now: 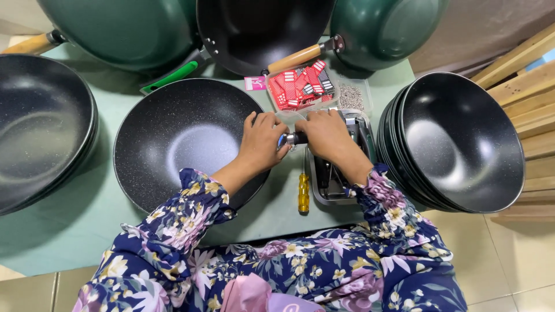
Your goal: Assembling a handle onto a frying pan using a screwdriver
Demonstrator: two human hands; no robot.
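A black speckled wok [173,141] lies on the pale green table [69,225] in front of me. My left hand [261,140] grips its right rim. My right hand [327,134] holds a dark handle piece [293,138] with a blue-ringed metal end against that rim, between the two hands. A yellow-handled screwdriver [303,190] lies on the table just below the hands. Under my right wrist sits a metal tray [329,182] with dark handle parts in it.
A stack of black woks [462,144] stands at the right and another [40,127] at the left. Green pans [121,29] and a wok with a wooden handle [298,56] lean at the back. A clear box with red packets [300,86] and small screws [350,97] sits behind the hands.
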